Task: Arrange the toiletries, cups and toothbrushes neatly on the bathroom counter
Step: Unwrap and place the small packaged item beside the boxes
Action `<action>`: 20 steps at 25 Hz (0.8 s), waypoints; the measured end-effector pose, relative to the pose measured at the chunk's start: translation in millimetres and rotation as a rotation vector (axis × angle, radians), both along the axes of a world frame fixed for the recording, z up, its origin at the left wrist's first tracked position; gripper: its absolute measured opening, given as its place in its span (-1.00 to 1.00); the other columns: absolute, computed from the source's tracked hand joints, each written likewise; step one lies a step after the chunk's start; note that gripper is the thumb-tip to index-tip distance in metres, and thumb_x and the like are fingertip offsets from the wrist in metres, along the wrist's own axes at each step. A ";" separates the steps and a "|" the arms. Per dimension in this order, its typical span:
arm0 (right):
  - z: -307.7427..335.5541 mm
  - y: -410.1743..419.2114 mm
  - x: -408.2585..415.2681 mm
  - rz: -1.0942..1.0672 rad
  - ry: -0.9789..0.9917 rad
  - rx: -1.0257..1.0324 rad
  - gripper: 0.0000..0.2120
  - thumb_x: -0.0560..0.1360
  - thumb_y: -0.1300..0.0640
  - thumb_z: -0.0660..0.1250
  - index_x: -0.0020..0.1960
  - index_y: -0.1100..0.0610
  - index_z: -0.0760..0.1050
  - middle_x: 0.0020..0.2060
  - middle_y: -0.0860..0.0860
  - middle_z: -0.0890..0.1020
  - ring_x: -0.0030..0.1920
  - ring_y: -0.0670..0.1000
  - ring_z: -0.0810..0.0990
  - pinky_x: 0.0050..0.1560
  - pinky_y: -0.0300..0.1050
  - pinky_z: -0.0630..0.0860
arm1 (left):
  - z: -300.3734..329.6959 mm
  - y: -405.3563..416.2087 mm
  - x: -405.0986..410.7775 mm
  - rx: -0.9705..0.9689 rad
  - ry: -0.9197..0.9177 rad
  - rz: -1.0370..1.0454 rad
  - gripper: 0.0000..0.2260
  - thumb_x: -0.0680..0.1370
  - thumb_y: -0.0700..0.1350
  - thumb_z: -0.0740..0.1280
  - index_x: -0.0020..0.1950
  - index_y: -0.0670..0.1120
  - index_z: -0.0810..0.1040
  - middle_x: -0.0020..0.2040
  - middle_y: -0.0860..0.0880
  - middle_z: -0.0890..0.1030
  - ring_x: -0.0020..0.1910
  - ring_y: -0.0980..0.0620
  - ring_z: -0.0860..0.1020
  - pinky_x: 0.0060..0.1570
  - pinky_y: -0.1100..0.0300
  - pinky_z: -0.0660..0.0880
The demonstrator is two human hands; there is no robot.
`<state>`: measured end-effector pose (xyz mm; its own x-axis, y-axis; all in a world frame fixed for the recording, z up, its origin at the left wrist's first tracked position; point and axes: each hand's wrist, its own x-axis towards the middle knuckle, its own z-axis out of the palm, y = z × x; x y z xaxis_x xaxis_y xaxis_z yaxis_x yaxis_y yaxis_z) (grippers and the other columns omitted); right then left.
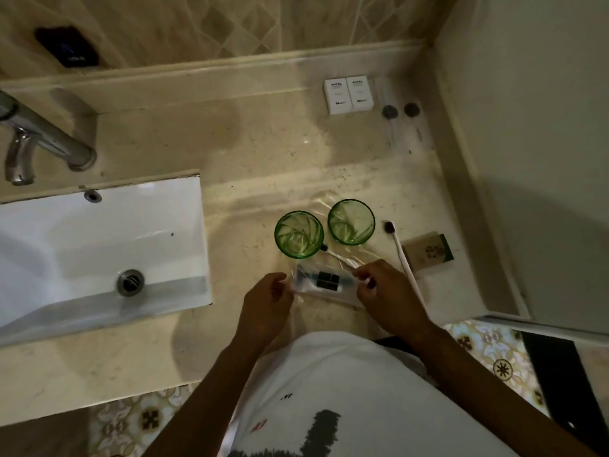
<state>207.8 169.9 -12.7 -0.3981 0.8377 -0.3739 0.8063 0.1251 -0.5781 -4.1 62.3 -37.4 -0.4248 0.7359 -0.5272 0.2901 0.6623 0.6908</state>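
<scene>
- Head view: a clear plastic packet point(324, 285) with a dark tube and black square labels inside lies flat on the beige marble counter point(250, 153), near its front edge.
- The left hand point(267, 301) pinches the packet's left end between curled fingers; the right hand point(385, 291) pinches its right end, fingers closed on the plastic.
- Two upright translucent green glass cups point(299, 234) point(351, 222) stand side by side just beyond the packet, apart from both hands.
- A white toothbrush with dark bristles point(400, 252) lies on the counter to the right of the cups, its handle passing beside the right hand; a second white toothbrush point(339, 257) lies between the left cup and the packet.
- A tan and green small box point(428, 253) lies right of the toothbrush.
- Two white small boxes point(347, 95) and two wrapped dark-headed items point(400, 110) stand near the back wall, well apart from the hands.
- A white rectangular sink point(99, 245) lies to the left.
</scene>
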 end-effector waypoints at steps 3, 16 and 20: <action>-14.9 -11.7 -4.9 0.131 -0.080 -0.002 -0.59 0.45 0.21 0.33 0.30 0.12 0.52 0.21 0.09 0.53 0.17 0.10 0.52 0.18 -0.06 0.47 | -2.1 8.0 1.8 -0.074 -0.031 -0.033 -0.66 0.52 -0.11 0.38 0.30 -0.04 0.55 0.07 -0.04 0.68 0.02 -0.05 0.64 0.11 0.04 0.56; -24.4 -22.5 -6.4 0.122 -0.158 -0.061 -0.61 0.44 0.08 0.39 0.26 0.08 0.53 0.15 0.12 0.50 0.16 0.14 0.46 0.11 -0.04 0.44 | 11.4 11.5 18.4 -0.006 -0.350 0.115 -0.90 0.45 -0.31 0.46 -0.07 -0.16 0.68 -0.23 -0.08 0.69 -0.30 0.14 0.61 -0.25 0.22 0.57; -6.5 -16.8 -8.4 0.107 0.007 -0.038 -0.85 0.44 0.04 0.43 -0.03 0.02 0.52 -0.10 -0.05 0.57 -0.09 -0.07 0.50 -0.12 -0.17 0.39 | 31.2 9.6 20.0 0.124 -0.452 0.210 -0.89 0.49 -0.30 0.45 -0.08 -0.10 0.67 -0.20 -0.07 0.73 -0.19 0.04 0.68 -0.18 0.20 0.63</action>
